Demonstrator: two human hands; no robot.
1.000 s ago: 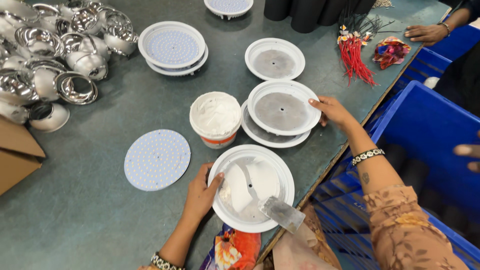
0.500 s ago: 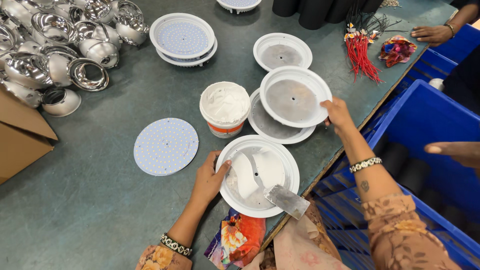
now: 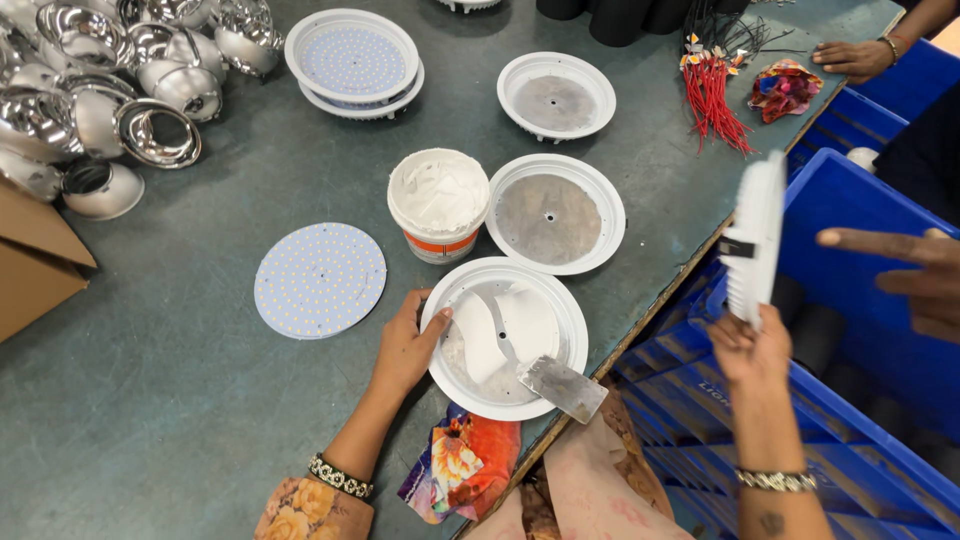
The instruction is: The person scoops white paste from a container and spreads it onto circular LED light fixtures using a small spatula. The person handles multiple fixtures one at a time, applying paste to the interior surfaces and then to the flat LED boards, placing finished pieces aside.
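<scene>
Head view. Compared with the frame half a second earlier, the right hand [image 3: 752, 350] had left the table: there it rested on the top housing of a stack beside the tub, and now it was raised over the blue crate [image 3: 870, 300], holding one white housing [image 3: 757, 238] on edge, finned back visible. One housing [image 3: 555, 212] remained flat where the stack had been, its grey metal floor bare. Judged: the lifted housing was being taken off the bench toward the crate side, where another person's hand [image 3: 905, 280] was stretched out, fingers extended, not touching it.

Left hand [image 3: 405, 345]: position little changed from the earlier frames. It lay against the left rim of the near housing [image 3: 505, 335], thumb hooked over the rim, fingers loosely curled beneath; a steadying hold, not a tight pinch. White paste was smeared across that housing's floor, and a scraper [image 3: 560, 385] lay with its blade on the lower right rim, unheld.

Right hand grip: fingers closed round the lower edge of the upright housing, pinching it from below; how the thumb sat could not be told.

Surroundings: paste tub [image 3: 438, 200] just above the near housing; LED disc [image 3: 320, 280] flat to the left, apart from the hand; chrome reflectors [image 3: 110, 90] heaped at far left; red wires [image 3: 715, 95] at the far edge; a further hand [image 3: 855, 58] resting near them.
</scene>
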